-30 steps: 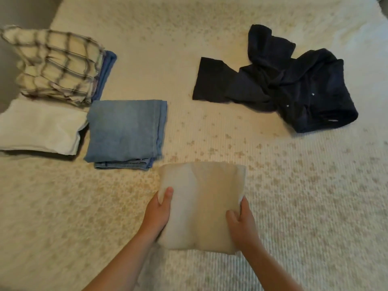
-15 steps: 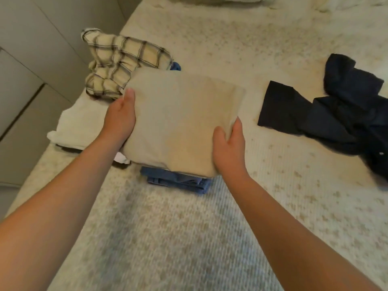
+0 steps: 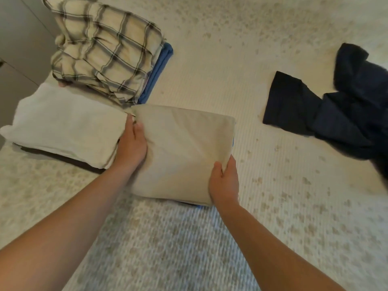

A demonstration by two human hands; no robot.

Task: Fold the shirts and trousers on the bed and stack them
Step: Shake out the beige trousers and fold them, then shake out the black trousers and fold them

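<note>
From the head camera, both forearms reach in from 6 o'clock toward a folded beige garment (image 3: pixel 182 152) that lies near the middle of the bed (image 3: pixel 241 76). The left hand (image 3: pixel 132 143) grips the garment's 9 o'clock edge, thumb on top of the cloth and the other fingers tucked out of sight under or beside it. The right hand (image 3: pixel 224 181) grips the corner at about 5 o'clock, thumb on the upper face and fingers wrapped round the edge. The beige garment sits on a folded blue piece (image 3: pixel 233 141), of which only thin slivers show, at the 3 o'clock edge and at the 6 o'clock edge; whether the beige one rests with its full weight there cannot be told. Just beside it at 9 o'clock lies a folded white garment (image 3: pixel 63 124), touching the left hand's side, with a dark layer (image 3: pixel 63 159) showing under its near edge. At 11 o'clock from the beige garment a plaid shirt (image 3: pixel 105 51), loosely folded, tops a second pile with a blue garment (image 3: pixel 159 70) under it, its edge sticking out on the 3 o'clock side. Well apart at 3 o'clock, a dark navy garment (image 3: pixel 336 106) lies unfolded and crumpled on the bedspread, running off the frame's edge. At 10 o'clock, beyond the bed's edge, stands a plain grey cupboard front (image 3: pixel 19 38).
</note>
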